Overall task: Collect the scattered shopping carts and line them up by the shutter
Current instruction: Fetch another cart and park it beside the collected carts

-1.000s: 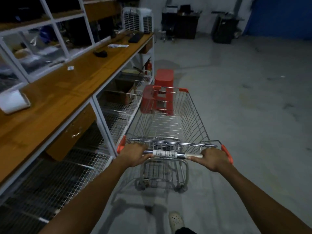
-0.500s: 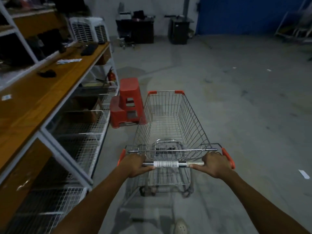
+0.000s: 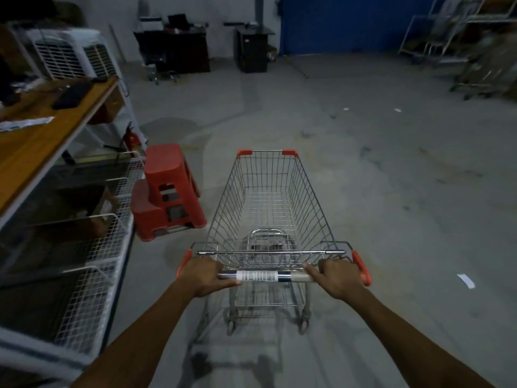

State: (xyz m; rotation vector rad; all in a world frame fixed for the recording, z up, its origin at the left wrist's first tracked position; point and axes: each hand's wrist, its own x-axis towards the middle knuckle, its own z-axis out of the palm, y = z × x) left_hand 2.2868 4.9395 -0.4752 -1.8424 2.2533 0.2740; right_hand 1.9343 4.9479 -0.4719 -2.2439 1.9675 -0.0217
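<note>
Shopping cart (image 3: 268, 197): caught standing on the grey floor (image 3: 391, 177), nose pointed at the far wall, well apart from the blue shutter (image 3: 341, 23).
Handle bar (image 3: 260, 275): held at both ends, and a barcode label was seen stuck between the two hands.
Left hand (image 3: 205, 275): wrapped round the bar's left end, fingers (image 3: 215, 266) clamped over it, thumb laid along the bar.
Right hand (image 3: 335, 277): clamped on the right end, knuckles up, just inside the orange corner guard (image 3: 361, 267).
Red step stool (image 3: 167, 191): found near the cart's left side, set against the wire shelving (image 3: 92, 289).
Bench (image 3: 33, 147): a wooden top was seen running along the left, with a dark flat item and a sheet of paper laid on it.
Air cooler (image 3: 70, 53): parked at the bench's far end.
Dark desk (image 3: 179, 49): placed against the back wall, left of the shutter.
Metal frames (image 3: 481, 71): far right and blurred, so what they were could not be told.
Paper scrap (image 3: 465, 280): spotted on the floor, right of the cart.
</note>
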